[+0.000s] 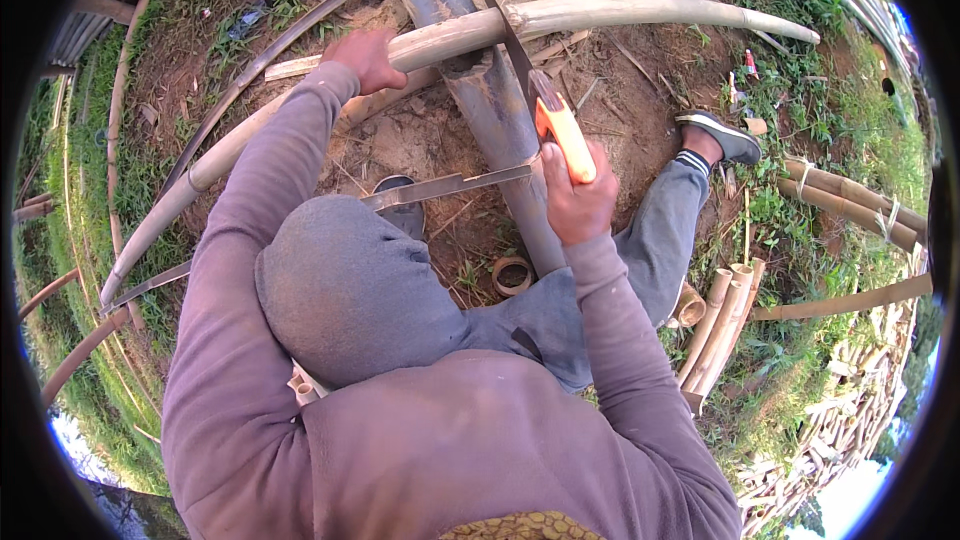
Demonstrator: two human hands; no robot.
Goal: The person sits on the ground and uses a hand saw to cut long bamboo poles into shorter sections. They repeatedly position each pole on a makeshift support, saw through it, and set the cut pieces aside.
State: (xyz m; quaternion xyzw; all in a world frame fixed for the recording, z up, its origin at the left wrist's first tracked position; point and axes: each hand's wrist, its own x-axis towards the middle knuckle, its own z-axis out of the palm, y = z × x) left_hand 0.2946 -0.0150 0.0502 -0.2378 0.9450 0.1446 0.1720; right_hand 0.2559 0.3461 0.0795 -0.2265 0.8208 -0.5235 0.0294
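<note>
A long pale bamboo pole (640,12) lies across a thick grey pole (500,120) that slopes down toward my legs. My left hand (362,62) is closed around the bamboo, left of the crossing. In my right hand (582,195) is a handsaw (568,143), held by its orange handle. Its dark blade stands across the bamboo just right of the grey pole and extends past the far side. How deep the blade sits in the bamboo I cannot tell. A flat, notched strip (450,186) reaches from my knee to the grey pole.
Dark split strips (270,50) lie left of the pole. Short bamboo pieces (722,325) stand by my right leg, and a cut ring (512,276) rests near the grey pole's lower end. Tied bamboo (860,202) lies at right; cut pieces (850,420) are heaped beyond.
</note>
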